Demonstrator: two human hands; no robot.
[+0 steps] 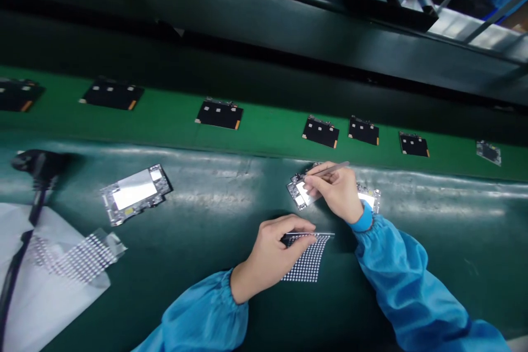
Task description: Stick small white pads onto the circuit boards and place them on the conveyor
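My right hand (339, 191) is closed around thin metal tweezers (333, 168), whose tip rests on a small circuit board (300, 192) with a shiny metal shield lying on the dark green bench. My left hand (274, 250) pinches the top edge of a small sheet of white dot stickers (308, 261), holding it flat on the bench just below the board. Both sleeves are blue.
Another circuit board (136, 192) lies at the left. A second dotted sheet (76, 257) rests on white paper (45, 308) beside a black cabled tool (39, 168). Several dark boards (219, 114) sit on the green conveyor belt (268, 132) behind. Another person in blue stands far right.
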